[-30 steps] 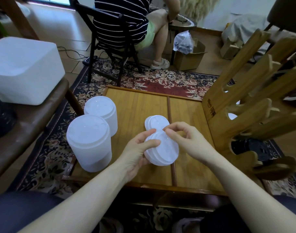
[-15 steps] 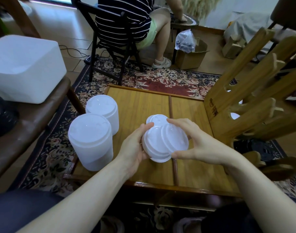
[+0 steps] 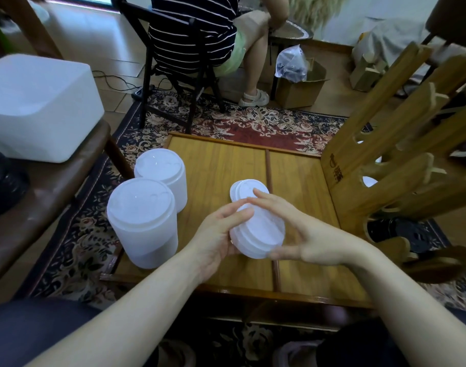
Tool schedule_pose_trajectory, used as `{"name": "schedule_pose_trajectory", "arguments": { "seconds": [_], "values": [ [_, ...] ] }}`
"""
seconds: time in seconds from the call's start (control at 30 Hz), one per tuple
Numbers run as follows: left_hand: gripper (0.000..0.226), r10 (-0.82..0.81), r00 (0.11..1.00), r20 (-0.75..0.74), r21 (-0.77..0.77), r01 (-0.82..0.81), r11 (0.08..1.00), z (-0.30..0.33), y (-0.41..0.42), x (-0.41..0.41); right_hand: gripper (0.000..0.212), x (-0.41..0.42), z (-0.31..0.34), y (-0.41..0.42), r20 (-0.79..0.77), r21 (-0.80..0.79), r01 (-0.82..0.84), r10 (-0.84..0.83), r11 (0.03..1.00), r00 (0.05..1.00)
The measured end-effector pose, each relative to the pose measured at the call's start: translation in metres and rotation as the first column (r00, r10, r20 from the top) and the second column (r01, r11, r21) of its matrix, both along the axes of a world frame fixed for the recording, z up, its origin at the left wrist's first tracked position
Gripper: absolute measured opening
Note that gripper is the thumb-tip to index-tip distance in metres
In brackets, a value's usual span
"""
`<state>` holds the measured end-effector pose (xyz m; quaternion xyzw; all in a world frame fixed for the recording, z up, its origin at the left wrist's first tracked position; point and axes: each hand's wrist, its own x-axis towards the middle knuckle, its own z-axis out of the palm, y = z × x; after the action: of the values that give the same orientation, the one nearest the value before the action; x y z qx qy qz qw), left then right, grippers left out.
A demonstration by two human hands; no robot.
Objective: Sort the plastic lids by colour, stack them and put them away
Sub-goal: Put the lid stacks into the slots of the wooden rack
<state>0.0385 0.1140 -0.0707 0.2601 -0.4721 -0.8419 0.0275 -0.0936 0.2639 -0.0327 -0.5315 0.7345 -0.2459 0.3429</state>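
A: Only the head view to go on. What are the hands doing?

B: Both are on one small stack of white lids (image 3: 258,231), held just above the table (image 3: 213,165). The left hand (image 3: 218,234) cups it from the left, fingers curled under the rim and thumb lying over the top edge. The right hand (image 3: 300,229) closes round from the right, forefinger reaching across the far edge and thumb at the near rim. The thumb is blurred, so I can't tell how firmly it presses.

A: Any other lids about?

B: A second short pile (image 3: 246,190) lies flat on the table just behind the hands, partly hidden by the fingers. Two tall stacks (image 3: 144,221) stand at the left edge, one behind the other and close together. All white, as far as I can see.

A: How would you expect the held lids to handle?

B: Light, I'd judge, and thin enough to flex if squeezed across the middle. Smooth plastic, so nested ones could slide apart when tilted. Best taken at the rim from opposite sides, as now, with the stack kept level.

A: Anything else nearby?

B: A wooden rack (image 3: 385,154) at the table's right, a white box (image 3: 38,107) at the left, and a person (image 3: 200,30) seated beyond.
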Motion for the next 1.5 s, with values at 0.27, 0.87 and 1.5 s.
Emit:
{"name": "schedule_pose_trajectory", "arguments": {
  "seconds": [0.27, 0.87, 1.5],
  "values": [
    [0.043, 0.082, 0.997, -0.018, 0.041, -0.081, 0.996, -0.004, -0.001, -0.003, 0.094, 0.000, -0.009, -0.005, -0.075, -0.034, 0.171, -0.173, 0.985, 0.982],
    [0.030, 0.376, 0.926, -0.022, -0.164, -0.375, 0.912, -0.005, -0.008, -0.005, 0.070, -0.012, -0.036, -0.006, -0.352, 0.052, 0.222, -0.190, 0.974, 0.916],
    [0.029, 0.435, 0.900, 0.007, -0.181, -0.426, 0.886, -0.005, -0.014, -0.004, 0.019, -0.019, -0.025, -0.007, -0.130, -0.075, 0.382, -0.388, 0.921, 0.912]
  ]
}}
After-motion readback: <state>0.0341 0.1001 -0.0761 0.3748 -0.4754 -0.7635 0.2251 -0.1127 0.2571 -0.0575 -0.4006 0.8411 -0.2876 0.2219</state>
